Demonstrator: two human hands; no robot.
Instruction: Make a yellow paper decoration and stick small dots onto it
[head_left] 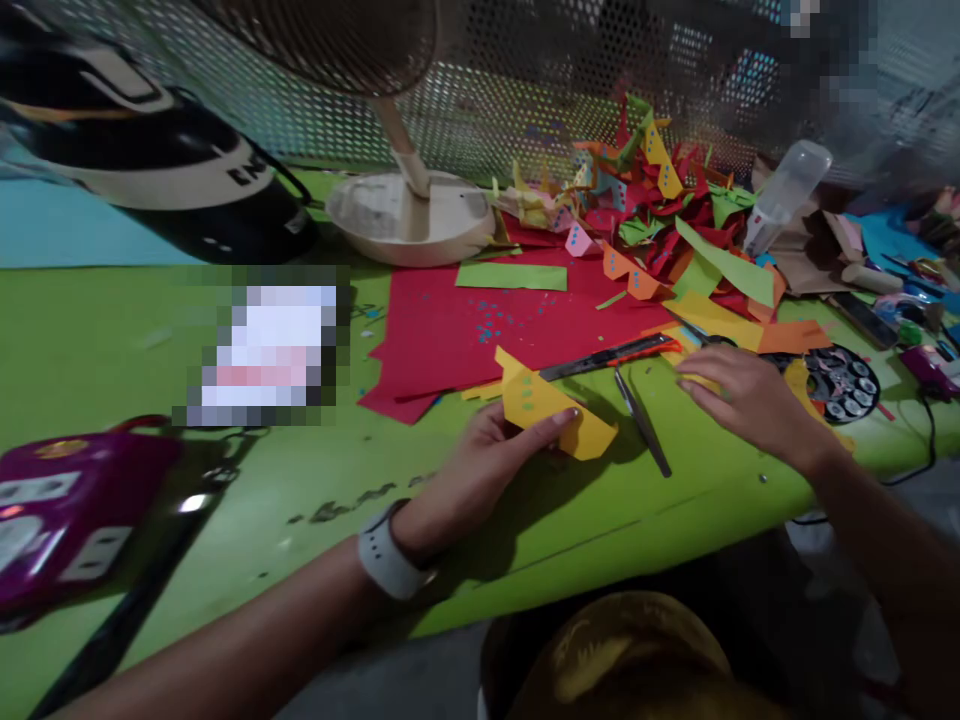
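Observation:
My left hand point(502, 450) pinches a folded yellow paper cutout point(555, 410) with a row of small dots, thumb across its front. My right hand point(750, 400) is over the table to the right, its thumb and fingers apart and nothing visible between them. Just beyond its fingertips lie scissors point(688, 328), their handles partly hidden by the hand. An orange-and-black box cutter point(615, 355) rests on the edge of the red paper point(450, 330). Between my hands lies a slim metal tool like tweezers point(643, 425).
Colourful paper cutouts point(637, 200) are heaped at the back, beside a clear bottle point(791, 195). A fan base point(412, 220) stands behind the red paper. To the left are a pixelated phone-like rectangle point(262, 350) and a purple box point(82, 510). A round black palette point(844, 385) sits right.

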